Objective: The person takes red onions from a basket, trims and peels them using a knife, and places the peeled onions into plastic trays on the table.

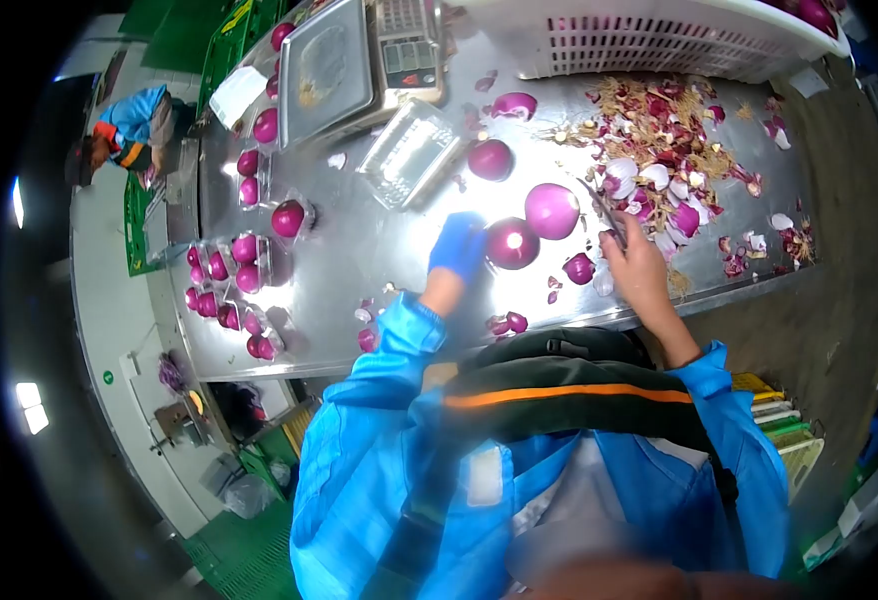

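Observation:
My left hand [459, 247], in a blue glove, is over the steel table just left of a peeled red onion [512, 244]. Its fingers are blurred, so their closure does not show. My bare right hand [639, 268] is closed around a knife [605, 212], whose dark blade points away from me. Between the hands, a second large red onion [553, 211] touches the first. A small red onion [578, 268] lies close to my right hand. Farther back are another red onion [490, 160] and a purple onion piece [515, 106].
Onion skins and roots [659, 150] are heaped at the right. A white perforated crate [649, 40] stands behind them. A clear plastic tray [411, 153] sits near a weighing scale [329, 75]. Packed onions [246, 263] line the left side. A co-worker [129, 125] is at far left.

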`<state>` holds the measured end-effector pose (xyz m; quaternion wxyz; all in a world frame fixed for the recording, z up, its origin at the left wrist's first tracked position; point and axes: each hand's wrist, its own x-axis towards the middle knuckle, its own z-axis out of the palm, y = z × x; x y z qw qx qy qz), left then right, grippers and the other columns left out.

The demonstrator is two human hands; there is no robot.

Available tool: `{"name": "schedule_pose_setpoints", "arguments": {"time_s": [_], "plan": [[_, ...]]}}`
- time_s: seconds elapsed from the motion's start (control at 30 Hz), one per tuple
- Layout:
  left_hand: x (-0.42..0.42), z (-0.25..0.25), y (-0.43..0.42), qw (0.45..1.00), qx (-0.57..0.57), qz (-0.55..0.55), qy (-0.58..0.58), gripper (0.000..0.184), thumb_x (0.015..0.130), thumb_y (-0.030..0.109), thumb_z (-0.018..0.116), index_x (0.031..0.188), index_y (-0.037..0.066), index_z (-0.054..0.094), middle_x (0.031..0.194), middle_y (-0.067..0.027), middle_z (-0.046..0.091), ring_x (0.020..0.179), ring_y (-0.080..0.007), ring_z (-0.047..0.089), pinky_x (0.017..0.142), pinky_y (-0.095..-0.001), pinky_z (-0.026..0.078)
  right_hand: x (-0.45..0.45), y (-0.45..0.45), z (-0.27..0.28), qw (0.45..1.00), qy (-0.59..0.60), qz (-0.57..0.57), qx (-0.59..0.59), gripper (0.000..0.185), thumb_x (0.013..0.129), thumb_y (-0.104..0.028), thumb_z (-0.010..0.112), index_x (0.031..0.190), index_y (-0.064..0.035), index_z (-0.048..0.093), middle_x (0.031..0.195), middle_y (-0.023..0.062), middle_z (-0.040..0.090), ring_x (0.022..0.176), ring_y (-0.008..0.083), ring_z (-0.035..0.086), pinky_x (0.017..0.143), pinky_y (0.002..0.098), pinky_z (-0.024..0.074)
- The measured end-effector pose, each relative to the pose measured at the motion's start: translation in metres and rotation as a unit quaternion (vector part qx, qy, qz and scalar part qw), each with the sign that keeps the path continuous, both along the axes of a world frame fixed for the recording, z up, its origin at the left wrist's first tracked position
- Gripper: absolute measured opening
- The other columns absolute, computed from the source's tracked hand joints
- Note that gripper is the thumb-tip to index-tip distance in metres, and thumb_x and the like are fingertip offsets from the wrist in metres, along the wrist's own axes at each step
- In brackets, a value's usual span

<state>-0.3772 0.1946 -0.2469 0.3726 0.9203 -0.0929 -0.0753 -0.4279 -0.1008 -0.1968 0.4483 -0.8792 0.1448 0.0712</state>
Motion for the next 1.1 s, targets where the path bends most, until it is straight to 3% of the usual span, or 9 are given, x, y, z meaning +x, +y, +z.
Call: {"name": "schedule_pose_setpoints", "arguments": {"time_s": [0.2, 0.4, 0.43, 0.5, 0.7, 0.8, 0.9, 1.0, 1.1], "plan": [[0.009, -0.004, -0.006, 0.990, -0.069, -0.088, -0.085, 0.027, 0.097, 0.016, 0.055, 0.119, 0.004, 0.064, 0.117, -0.0096, 0.065, 0.105, -0.0214, 0.064, 0.093, -0.0314, 0.049, 0.007, 0.018, -0.027, 0.993, 0.017, -0.025, 0.115, 0.039, 0.089, -0.020, 0.061, 0.121, 0.0003, 0.055, 0.091, 0.0188, 0.067, 0.080, 0.0286, 0.066, 0.073, 0.0381, 0.0503], [0.006, 0.023, 0.076, 0.981, -0.155, 0.053, 0.103, 0.030, 0.096, 0.019, 0.051, 0.120, 0.011, 0.066, 0.120, -0.0101, 0.066, 0.110, -0.0258, 0.062, 0.097, -0.0341, 0.048, 0.017, 0.074, 0.018, 0.964, 0.090, 0.047, 0.245, 0.034, 0.090, -0.010, 0.057, 0.121, 0.0021, 0.055, 0.079, 0.0058, 0.062, 0.057, 0.0104, 0.056, 0.056, 0.0288, 0.0480], [0.009, 0.008, 0.110, 0.999, -0.025, -0.022, -0.026, 0.028, 0.097, 0.021, 0.051, 0.119, 0.012, 0.067, 0.119, -0.0103, 0.066, 0.109, -0.0257, 0.063, 0.096, -0.0342, 0.048, 0.022, 0.091, 0.036, 0.961, 0.129, 0.089, 0.229, 0.037, 0.091, -0.013, 0.057, 0.125, 0.0019, 0.054, 0.077, 0.0044, 0.061, 0.060, 0.0102, 0.056, 0.057, 0.0281, 0.0476], [0.009, 0.040, 0.152, 0.999, 0.011, 0.047, 0.022, 0.029, 0.098, 0.025, 0.050, 0.115, 0.012, 0.069, 0.118, -0.0102, 0.066, 0.106, -0.0262, 0.063, 0.094, -0.0345, 0.049, 0.028, 0.127, 0.010, 0.928, 0.098, 0.169, 0.317, 0.030, 0.094, -0.012, 0.057, 0.122, -0.0011, 0.054, 0.071, -0.0007, 0.055, 0.053, 0.0056, 0.047, 0.045, 0.0208, 0.0358], [0.008, 0.040, 0.278, 0.920, -0.131, 0.321, 0.183, 0.030, 0.096, 0.028, 0.056, 0.116, 0.010, 0.068, 0.117, -0.0136, 0.066, 0.109, -0.0272, 0.063, 0.094, -0.0368, 0.048, 0.044, 0.199, 0.004, 0.908, 0.094, 0.286, 0.291, 0.029, 0.096, -0.012, 0.055, 0.123, -0.0029, 0.057, 0.070, -0.0018, 0.052, 0.053, 0.0053, 0.044, 0.046, 0.0209, 0.0342], [0.001, -0.053, 0.362, 0.945, -0.082, 0.315, -0.037, 0.038, 0.091, 0.028, 0.063, 0.124, 0.010, 0.063, 0.122, -0.0154, 0.063, 0.112, -0.0288, 0.061, 0.096, -0.0377, 0.048, 0.047, 0.204, -0.012, 0.927, 0.130, 0.249, 0.250, 0.028, 0.093, -0.017, 0.059, 0.117, -0.0018, 0.062, 0.078, 0.0054, 0.060, 0.065, 0.0124, 0.055, 0.060, 0.0271, 0.0438], [0.016, 0.038, 0.310, 0.911, 0.201, 0.230, -0.277, 0.050, 0.086, 0.031, 0.066, 0.131, 0.011, 0.056, 0.132, -0.0153, 0.057, 0.117, -0.0326, 0.058, 0.097, -0.0369, 0.047, 0.047, 0.206, -0.030, 0.944, 0.139, 0.232, 0.187, 0.029, 0.092, -0.020, 0.058, 0.113, -0.0019, 0.065, 0.089, 0.0119, 0.067, 0.077, 0.0196, 0.062, 0.072, 0.0336, 0.0492], [0.020, 0.057, 0.266, 0.940, 0.297, 0.108, -0.128, 0.057, 0.081, 0.033, 0.070, 0.135, 0.023, 0.053, 0.147, -0.0131, 0.044, 0.125, -0.0360, 0.050, 0.102, -0.0534, 0.039, 0.044, 0.210, -0.041, 0.947, 0.127, 0.252, 0.153, 0.032, 0.094, -0.026, 0.056, 0.113, -0.0033, 0.066, 0.091, 0.0143, 0.067, 0.084, 0.0229, 0.063, 0.080, 0.0358, 0.0483], [0.038, 0.029, 0.267, 0.903, 0.366, 0.083, -0.209, 0.057, 0.080, 0.033, 0.069, 0.135, 0.032, 0.052, 0.153, -0.0109, 0.035, 0.130, -0.0357, 0.044, 0.102, -0.0665, 0.031, 0.044, 0.221, -0.052, 0.951, 0.102, 0.236, 0.173, 0.021, 0.097, -0.018, 0.056, 0.109, -0.0042, 0.067, 0.071, -0.0001, 0.056, 0.058, 0.0088, 0.048, 0.052, 0.0243, 0.0359]]}}
